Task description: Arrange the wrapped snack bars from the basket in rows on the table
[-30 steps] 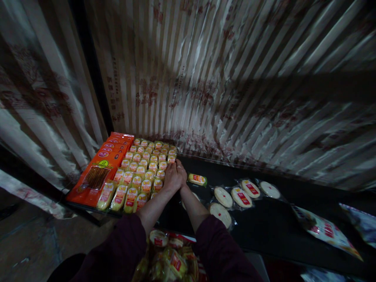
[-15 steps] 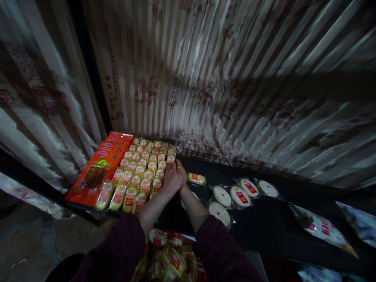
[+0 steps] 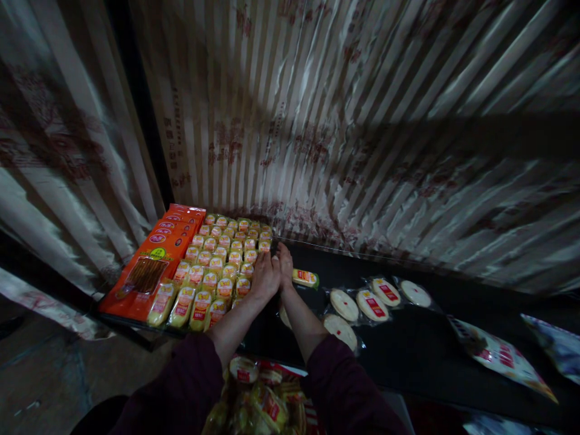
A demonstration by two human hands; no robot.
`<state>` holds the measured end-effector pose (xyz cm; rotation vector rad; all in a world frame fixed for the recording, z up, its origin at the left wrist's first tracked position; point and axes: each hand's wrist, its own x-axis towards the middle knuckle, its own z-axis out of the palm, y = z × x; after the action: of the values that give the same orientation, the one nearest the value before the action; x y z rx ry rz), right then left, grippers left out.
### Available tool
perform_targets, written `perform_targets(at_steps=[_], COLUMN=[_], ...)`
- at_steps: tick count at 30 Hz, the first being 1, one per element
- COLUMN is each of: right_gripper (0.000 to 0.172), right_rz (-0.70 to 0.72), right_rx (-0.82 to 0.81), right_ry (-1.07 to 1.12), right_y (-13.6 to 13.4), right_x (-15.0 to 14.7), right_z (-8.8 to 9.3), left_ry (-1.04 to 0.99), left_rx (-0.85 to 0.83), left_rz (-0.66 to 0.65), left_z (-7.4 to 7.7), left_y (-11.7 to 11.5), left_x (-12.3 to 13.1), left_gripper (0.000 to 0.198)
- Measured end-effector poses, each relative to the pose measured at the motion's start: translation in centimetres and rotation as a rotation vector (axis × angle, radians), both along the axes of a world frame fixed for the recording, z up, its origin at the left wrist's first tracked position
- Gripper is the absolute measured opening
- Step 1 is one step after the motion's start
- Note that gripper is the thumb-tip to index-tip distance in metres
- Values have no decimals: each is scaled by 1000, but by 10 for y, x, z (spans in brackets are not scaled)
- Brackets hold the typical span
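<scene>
Rows of small wrapped cakes (image 3: 209,263) with yellow and orange labels stand packed together on the left part of the black shelf (image 3: 408,356). At the right edge of these rows is my left hand (image 3: 265,278), touching the wrappers with its fingers extended. My right hand (image 3: 285,264) lies close against it, fingers straight and pointing toward the back. Whatever sits beneath or between my palms is hidden. Just right of my right hand lies a single wrapped cake (image 3: 305,278). A round flat pastry (image 3: 284,316) is partly covered by my right forearm.
Orange snack packets (image 3: 151,266) overlap at the shelf's left end. Several round wrapped pastries (image 3: 372,305) lie to the right, then a white printed bag (image 3: 502,356). Below the front edge is a container of wrapped pastries (image 3: 267,405). A striped curtain (image 3: 317,151) hangs behind.
My right hand has shifted slightly right, and its fingers now stand a little apart from my left hand. The left hand stays at the row's edge.
</scene>
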<state>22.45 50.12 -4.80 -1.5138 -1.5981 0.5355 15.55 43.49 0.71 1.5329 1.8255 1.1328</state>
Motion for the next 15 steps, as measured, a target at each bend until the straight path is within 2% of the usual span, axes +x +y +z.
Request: perform_targets(at_steps=[5,9,15], right_gripper=[49,58,62], right_rz=[-20,3,34], right_rx=[-138,-152,-200], right_ry=[198,253,402], right_y=[20,31,37], right_x=[-7,-10,-13], right_z=[8,9,4], left_ry=[-38,-84,-58], left_rx=[-51,-61,-46], left_rz=[-38,-41,-42], left_z=[1,2,-1], left_y=[-2,-3,0], left_x=[-2,-2,-2], left_gripper=[48,50,51])
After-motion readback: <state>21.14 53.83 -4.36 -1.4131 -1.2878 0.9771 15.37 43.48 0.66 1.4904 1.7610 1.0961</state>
